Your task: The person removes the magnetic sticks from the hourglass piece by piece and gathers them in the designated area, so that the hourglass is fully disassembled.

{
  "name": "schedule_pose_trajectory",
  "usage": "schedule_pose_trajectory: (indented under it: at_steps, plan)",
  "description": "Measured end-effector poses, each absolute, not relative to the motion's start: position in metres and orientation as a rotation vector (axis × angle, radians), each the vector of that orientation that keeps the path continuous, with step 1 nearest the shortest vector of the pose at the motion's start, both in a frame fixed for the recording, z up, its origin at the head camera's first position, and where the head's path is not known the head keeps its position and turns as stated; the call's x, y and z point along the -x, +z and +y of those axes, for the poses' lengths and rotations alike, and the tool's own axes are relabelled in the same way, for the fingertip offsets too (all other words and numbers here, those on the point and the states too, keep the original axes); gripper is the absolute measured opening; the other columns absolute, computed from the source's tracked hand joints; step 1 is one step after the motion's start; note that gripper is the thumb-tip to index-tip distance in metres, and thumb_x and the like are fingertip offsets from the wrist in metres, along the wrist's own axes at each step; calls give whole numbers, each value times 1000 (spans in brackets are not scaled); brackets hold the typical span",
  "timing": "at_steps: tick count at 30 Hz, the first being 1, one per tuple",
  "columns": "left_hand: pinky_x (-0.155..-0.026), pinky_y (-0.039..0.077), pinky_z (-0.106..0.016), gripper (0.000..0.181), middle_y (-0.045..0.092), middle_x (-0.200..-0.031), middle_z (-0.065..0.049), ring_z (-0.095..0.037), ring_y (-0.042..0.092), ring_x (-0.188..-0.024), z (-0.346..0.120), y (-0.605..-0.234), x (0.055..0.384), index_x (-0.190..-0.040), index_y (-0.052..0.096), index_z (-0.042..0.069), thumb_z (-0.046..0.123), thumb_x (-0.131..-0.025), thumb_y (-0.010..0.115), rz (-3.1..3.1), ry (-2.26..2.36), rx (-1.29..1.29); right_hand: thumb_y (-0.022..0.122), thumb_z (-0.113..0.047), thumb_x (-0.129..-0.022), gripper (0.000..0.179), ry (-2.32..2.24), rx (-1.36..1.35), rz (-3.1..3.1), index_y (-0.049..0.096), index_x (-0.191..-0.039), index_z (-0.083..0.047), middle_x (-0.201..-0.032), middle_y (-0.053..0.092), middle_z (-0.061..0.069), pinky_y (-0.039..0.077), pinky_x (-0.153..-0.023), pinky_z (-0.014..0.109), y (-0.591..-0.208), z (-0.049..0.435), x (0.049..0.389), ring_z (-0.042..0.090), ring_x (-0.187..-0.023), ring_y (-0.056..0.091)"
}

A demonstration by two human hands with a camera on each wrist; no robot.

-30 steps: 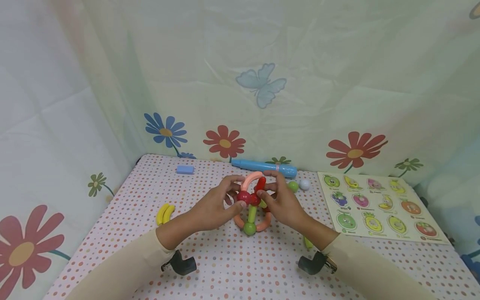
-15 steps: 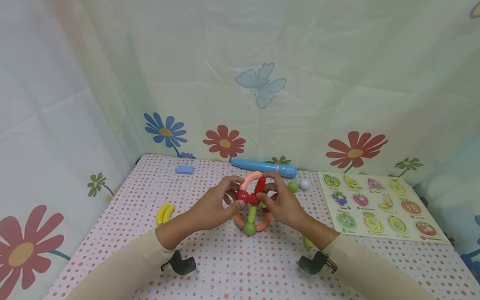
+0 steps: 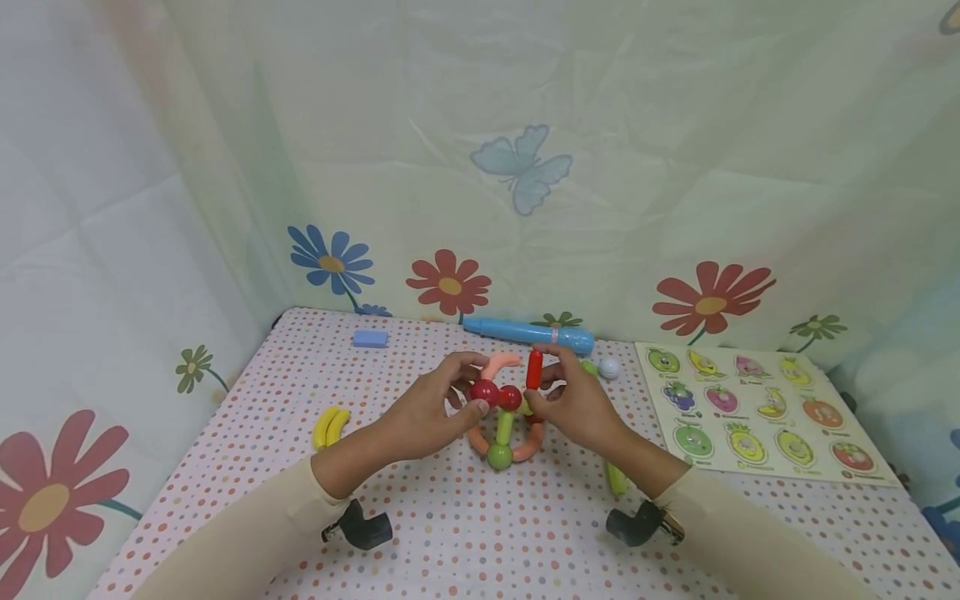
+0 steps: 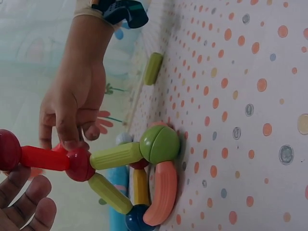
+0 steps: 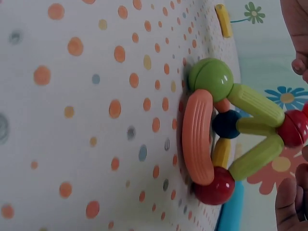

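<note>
A frame of magnetic rods and balls stands on the table; its base joins curved salmon rods (image 5: pixel 197 139), a green ball (image 3: pixel 499 456), a red ball (image 5: pixel 215 186) and a blue ball (image 4: pixel 138 217). Light green rods (image 4: pixel 115 155) slope up to a top red ball (image 3: pixel 510 397). From there a red rod (image 4: pixel 45 158) reaches a second red ball (image 3: pixel 484 392), which my left hand (image 3: pixel 438 408) holds between thumb and fingers. A curved salmon rod (image 3: pixel 501 362) extends from that ball. My right hand (image 3: pixel 577 404) pinches an upright red rod (image 3: pixel 534 370) beside the top ball.
Behind the hands lies a blue tube (image 3: pixel 525 332), with a green ball (image 3: pixel 589 367) and a white ball (image 3: pixel 610 368) near it. A fruit puzzle board (image 3: pixel 750 417) is at right. Yellow rods (image 3: pixel 330 428) and a blue block (image 3: pixel 371 339) lie left, a green rod (image 3: pixel 617 479) near the right forearm.
My right hand has moved slightly right, taking the red rod away from the top red ball and turning it more upright. The far end of the curved salmon rod has dropped. My left hand stays put.
</note>
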State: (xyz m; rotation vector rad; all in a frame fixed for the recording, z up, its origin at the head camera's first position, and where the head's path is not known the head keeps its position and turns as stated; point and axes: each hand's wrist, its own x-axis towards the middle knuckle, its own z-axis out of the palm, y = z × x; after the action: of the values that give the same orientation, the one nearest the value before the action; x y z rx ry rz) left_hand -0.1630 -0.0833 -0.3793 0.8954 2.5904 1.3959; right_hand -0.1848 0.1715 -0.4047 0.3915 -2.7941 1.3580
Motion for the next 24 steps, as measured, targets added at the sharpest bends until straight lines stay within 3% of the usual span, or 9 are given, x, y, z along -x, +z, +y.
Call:
schedule_pose_trajectory:
  at_steps: [4, 11, 15, 24]
  plan:
    - [-85, 54, -33, 59, 63, -129, 0, -11, 59, -102, -83, -379, 162, -148, 42, 16, 17, -96, 71, 2600, 1387, -870, 81, -12, -86, 71, 1283, -346, -2843, 43, -146, -10, -106, 69, 9, 58, -73, 34, -402, 183, 185, 26, -88, 63]
    - [-88, 55, -44, 58, 62, -129, 3, -12, 58, -104, -83, -379, 162, -147, 48, 22, 13, -96, 71, 2577, 1425, -909, 84, -15, -85, 69, 1153, -375, -2882, 47, -142, -6, -104, 66, 9, 52, -63, 33, -399, 214, 179, 29, -91, 58]
    - [-89, 55, -44, 55, 62, -126, 6, -12, 58, -105, -83, -378, 162, -146, 51, 21, 13, -96, 71, 2570, 1418, -926, 86, -16, -83, 67, 1096, -384, -2918, 50, -139, -5, -103, 62, 10, 51, -60, 31, -399, 234, 172, 28, -87, 55]
    - [-89, 55, -40, 55, 61, -124, 6, -12, 58, -106, -84, -377, 161, -148, 50, 19, 14, -97, 70, 2559, 1403, -890, 88, -20, -81, 69, 1007, -460, -3027, 53, -138, -4, -102, 60, 5, 49, -66, 27, -400, 273, 159, 21, -89, 53]
